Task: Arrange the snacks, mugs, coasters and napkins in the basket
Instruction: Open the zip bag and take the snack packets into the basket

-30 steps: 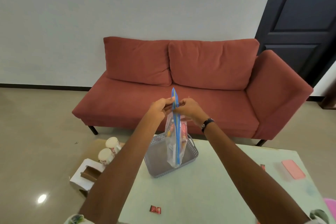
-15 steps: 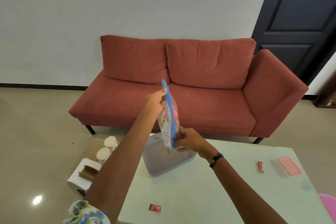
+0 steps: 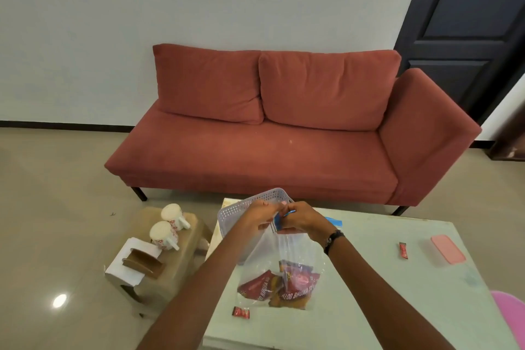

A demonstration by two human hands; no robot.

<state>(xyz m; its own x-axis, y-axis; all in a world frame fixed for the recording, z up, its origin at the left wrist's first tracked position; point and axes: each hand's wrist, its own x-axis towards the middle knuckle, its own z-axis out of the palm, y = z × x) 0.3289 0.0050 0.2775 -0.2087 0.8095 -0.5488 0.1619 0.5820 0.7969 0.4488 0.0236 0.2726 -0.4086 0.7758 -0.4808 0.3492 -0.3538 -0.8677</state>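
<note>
A clear zip bag [image 3: 284, 261] with red and orange snack packets at its bottom hangs over the pale table [image 3: 383, 301]. My left hand [image 3: 260, 214] and my right hand [image 3: 302, 219] both pinch its blue zip top. Behind my hands stands the grey perforated basket [image 3: 241, 209], partly hidden. Two white mugs [image 3: 170, 224] with red patterns stand on a low wooden stool [image 3: 176, 261] to the left, next to a white box holding brown coasters [image 3: 142, 264].
A small red sweet [image 3: 241, 312] lies near the table's front left. Another red packet [image 3: 403, 250] and a pink lid [image 3: 447, 248] lie at the right. A red sofa [image 3: 284, 136] stands behind the table. A pink object [image 3: 511, 318] shows at the right edge.
The bag has come down and toward me, from being held high over the basket to hanging low over the table. My right hand has returned to the zip top beside my left.
</note>
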